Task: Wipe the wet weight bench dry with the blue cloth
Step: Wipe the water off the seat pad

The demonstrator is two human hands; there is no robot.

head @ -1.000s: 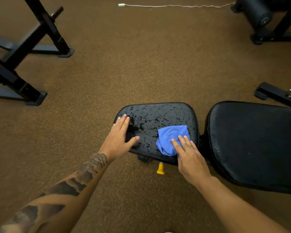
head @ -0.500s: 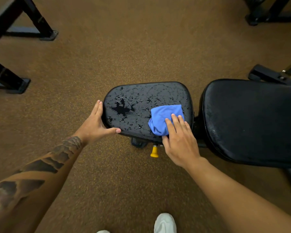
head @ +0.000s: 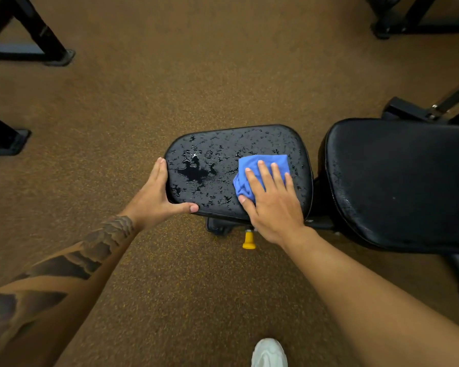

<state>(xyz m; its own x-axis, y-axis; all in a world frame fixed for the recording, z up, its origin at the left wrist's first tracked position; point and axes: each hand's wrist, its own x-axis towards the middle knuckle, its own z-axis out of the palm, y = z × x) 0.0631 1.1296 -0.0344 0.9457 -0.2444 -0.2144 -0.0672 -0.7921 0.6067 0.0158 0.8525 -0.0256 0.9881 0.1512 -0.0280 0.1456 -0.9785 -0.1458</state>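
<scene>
Wet seat pad [head: 223, 144] under a blue cloth [head: 240, 185]
The back pad [head: 398, 181] stands just right of the seat pad. The left hand [head: 154, 197] braces its near left corner, fingers straight, thumb spread. The right hand [head: 273, 205], fingers straight and apart, presses the cloth onto its right part. A yellow knob [head: 249, 241] shows below its near edge

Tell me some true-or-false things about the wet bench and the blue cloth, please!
1. The blue cloth lies on the seat pad. True.
2. The right hand presses flat fingers on the cloth. True.
3. The left hand holds another cloth. False: it rests bare against the pad's left corner.
4. The seat pad is all dry. False: drops and a puddle cover it.
5. A yellow knob sticks out beneath the pad. True.
</scene>
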